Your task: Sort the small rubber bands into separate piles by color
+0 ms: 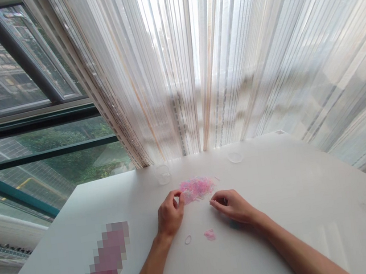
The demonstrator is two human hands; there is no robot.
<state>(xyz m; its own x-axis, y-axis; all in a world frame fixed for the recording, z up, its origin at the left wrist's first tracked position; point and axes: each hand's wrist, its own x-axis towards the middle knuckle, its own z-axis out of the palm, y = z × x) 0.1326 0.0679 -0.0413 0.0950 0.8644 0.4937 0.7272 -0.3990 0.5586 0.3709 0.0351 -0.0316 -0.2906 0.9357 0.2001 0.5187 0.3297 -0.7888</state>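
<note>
Across a white table (285,249) by a curtained window, my left hand (170,213) and right hand (230,205) work at either side of a loose pile of tiny pink and pastel pieces (197,188). My left thumb and index finger curl toward each other at the pile's left edge, touching it or very nearly so; I cannot tell whether a piece is caught between them. My right fingertips come together just off the pile's lower right side, too small in view to show if anything is pinched there.

Nearer me, between my forearms, lie 1 small pink cluster (210,234) and, to its left, 1 pale loop (188,239), apart from each other and from the pile. By my judgement the work is at an early stage: that little cluster is what sits set apart, while the great bulk of the pieces lies in the main pile.

Beyond the pile, toward the sheer striped curtain (190,64), stand a clear cup (163,175) on the left and, on the right, a clear round lid-like disc (234,157). A pixelated pink object (107,264) lies left of my left forearm.
</note>
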